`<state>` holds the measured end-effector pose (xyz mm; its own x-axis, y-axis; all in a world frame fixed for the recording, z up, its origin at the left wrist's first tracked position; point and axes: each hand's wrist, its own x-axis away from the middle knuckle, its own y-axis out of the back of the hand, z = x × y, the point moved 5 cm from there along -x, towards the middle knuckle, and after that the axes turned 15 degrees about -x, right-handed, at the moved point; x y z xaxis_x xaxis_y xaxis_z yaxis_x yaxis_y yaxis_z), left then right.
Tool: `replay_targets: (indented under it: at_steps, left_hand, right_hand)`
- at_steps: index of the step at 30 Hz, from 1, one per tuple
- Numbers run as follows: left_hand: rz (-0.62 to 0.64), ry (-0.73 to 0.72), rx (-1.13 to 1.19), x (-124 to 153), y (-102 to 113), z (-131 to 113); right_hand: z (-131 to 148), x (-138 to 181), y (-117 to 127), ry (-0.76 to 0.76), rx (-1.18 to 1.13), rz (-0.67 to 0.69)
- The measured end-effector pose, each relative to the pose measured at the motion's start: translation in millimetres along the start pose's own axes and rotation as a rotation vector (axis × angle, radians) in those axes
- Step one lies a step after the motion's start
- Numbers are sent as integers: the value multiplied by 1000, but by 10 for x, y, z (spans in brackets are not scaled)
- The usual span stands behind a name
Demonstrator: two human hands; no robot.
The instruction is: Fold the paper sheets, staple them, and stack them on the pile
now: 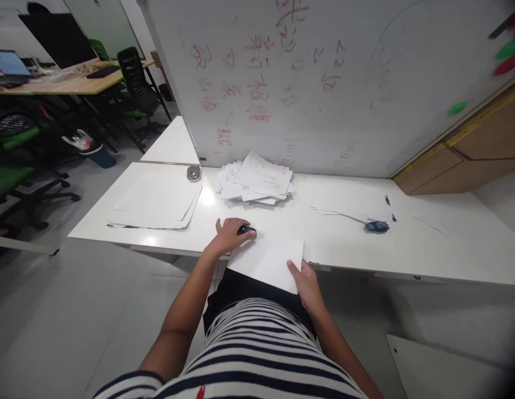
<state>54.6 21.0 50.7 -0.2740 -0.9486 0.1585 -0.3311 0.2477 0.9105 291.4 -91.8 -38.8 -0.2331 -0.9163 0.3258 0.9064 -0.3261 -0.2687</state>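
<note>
Beneath the thumb and fingers of my left hand [231,235] is a small, dark, rounded stapler-like object [248,230], at the upper left corner of a white paper sheet [268,257]. The hand covers part of the object, so its exact kind is hard to make out. My right hand [307,282] pinches the sheet near its lower right corner, thumb on top and fingers underneath. The paper lies partly on the white desk [224,213] and juts past its front edge towards my body.
Loose papers [261,180] are piled against the whiteboard [290,83]. Flatter sheets [157,197] and a computer mouse [193,173] lie left. Farther right are thin strips [340,213] and a dark crumpled item [377,226]. Cardboard boxes [460,149] stand behind the right end.
</note>
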Motion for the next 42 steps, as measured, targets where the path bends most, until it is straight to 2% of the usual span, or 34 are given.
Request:
replay_targets:
  at_steps: [2,5,8,11,14,16,23,32,34,36,38,40,42]
  left_hand:
    - [-57,36,27,-18,100,-51]
    - [-216,83,1,-85,232,-167]
    - [-273,158,-100,-214,194,-259]
    - [-209,219,-278,-384,-3,-291]
    - [-61,194,-410,-531,-227,-301]
    - [-16,163,-434,-582,-289,-310]
    - [7,157,-429,-595,-264,-312]
    - [-48,155,-369,-579,-269,-321]
    - [-114,121,-208,-536,-182,-294]
    - [-255,75,34,-445,-36,-234]
    - [-412,43,162,-311,107,-127]
    - [-502,17,85,-176,170,-12]
    - [-493,-23,-61,-88,124,91]
  right_hand:
    - [4,8,21,-14,13,6]
    - [37,24,6,-17,16,32]
    - [75,33,-32,-19,31,47]
    - [100,26,-52,-23,63,40]
    - [117,10,-50,-8,77,41]
    - [117,-3,-35,10,79,37]
    - [46,-69,-20,21,17,60]
    - [196,14,-93,89,76,64]
    - [197,51,-101,97,98,51]
    - [194,83,-91,98,114,36]
    - [223,98,-53,105,130,17]
    - [314,84,17,112,165,-13]
    - [478,45,105,117,219,-41]
